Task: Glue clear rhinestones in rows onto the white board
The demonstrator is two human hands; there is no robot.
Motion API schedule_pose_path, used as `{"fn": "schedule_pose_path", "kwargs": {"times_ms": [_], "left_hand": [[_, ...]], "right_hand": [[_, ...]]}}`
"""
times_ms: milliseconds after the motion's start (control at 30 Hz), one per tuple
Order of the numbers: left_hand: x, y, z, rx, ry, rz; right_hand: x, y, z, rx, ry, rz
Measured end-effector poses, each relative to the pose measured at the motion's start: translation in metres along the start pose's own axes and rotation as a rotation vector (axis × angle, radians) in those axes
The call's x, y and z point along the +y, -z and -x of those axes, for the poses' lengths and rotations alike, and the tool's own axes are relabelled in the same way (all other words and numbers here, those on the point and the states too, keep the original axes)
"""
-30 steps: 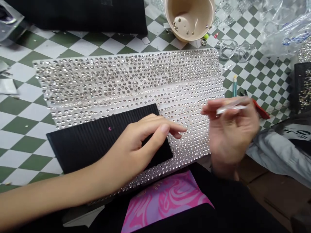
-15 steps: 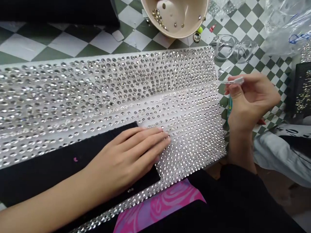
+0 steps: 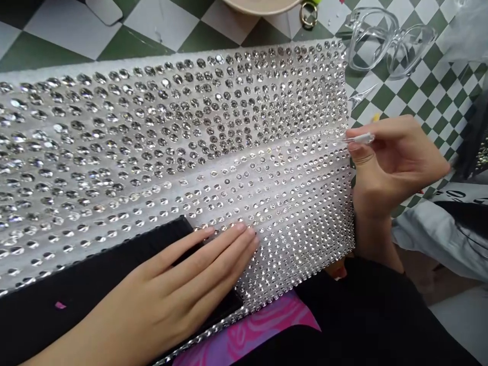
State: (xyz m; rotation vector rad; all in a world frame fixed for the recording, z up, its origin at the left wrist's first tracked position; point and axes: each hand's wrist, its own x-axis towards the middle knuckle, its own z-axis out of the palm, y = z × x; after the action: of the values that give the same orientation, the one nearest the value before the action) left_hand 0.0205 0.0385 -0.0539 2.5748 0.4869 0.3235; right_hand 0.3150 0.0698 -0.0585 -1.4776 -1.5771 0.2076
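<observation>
A white sheet [image 3: 125, 211] covered with rows of clear rhinestones spreads across the checkered surface, creased along its middle. On its near left part lies a black flat panel [image 3: 102, 269]. My left hand [image 3: 179, 284] rests flat over the panel's right end, fingers stretched out and fingertips on the rhinestones. By the sheet's right edge, my right hand [image 3: 389, 157] pinches a small white-ended piece [image 3: 364, 138] between thumb and fingertips. Thin clear strands or a tip run from it toward the rhinestones; exactly what it is I cannot make out.
Clear-framed glasses [image 3: 373, 43] lie beyond the sheet's far right corner, beside a gold ring [image 3: 308, 15] and a beige bowl [image 3: 263, 6]. A clear plastic scrap [image 3: 362, 95] sits nearby. Pale fabric [image 3: 427, 234] is at the right.
The view has come closer to the sheet, and the bowl has mostly left the top. My right hand keeps its pinch, now slightly over the sheet's edge. My left hand still lies flat.
</observation>
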Motion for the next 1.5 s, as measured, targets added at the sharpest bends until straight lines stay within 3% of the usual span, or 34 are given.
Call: {"fn": "schedule_pose_path", "kwargs": {"times_ms": [1000, 1300, 1500], "left_hand": [[-0.0005, -0.0015, 0.0008, -0.015, -0.012, -0.017], [-0.0023, 0.0016, -0.0006, -0.030, -0.016, -0.012], [-0.0026, 0.0010, -0.0016, -0.018, -0.014, -0.001]], "right_hand": [[0.0007, -0.0007, -0.0035, -0.016, 0.023, 0.063], [-0.0019, -0.0036, -0.0071, 0.059, 0.030, -0.013], [-0.0059, -0.0061, -0.0060, -0.012, 0.066, 0.053]]}}
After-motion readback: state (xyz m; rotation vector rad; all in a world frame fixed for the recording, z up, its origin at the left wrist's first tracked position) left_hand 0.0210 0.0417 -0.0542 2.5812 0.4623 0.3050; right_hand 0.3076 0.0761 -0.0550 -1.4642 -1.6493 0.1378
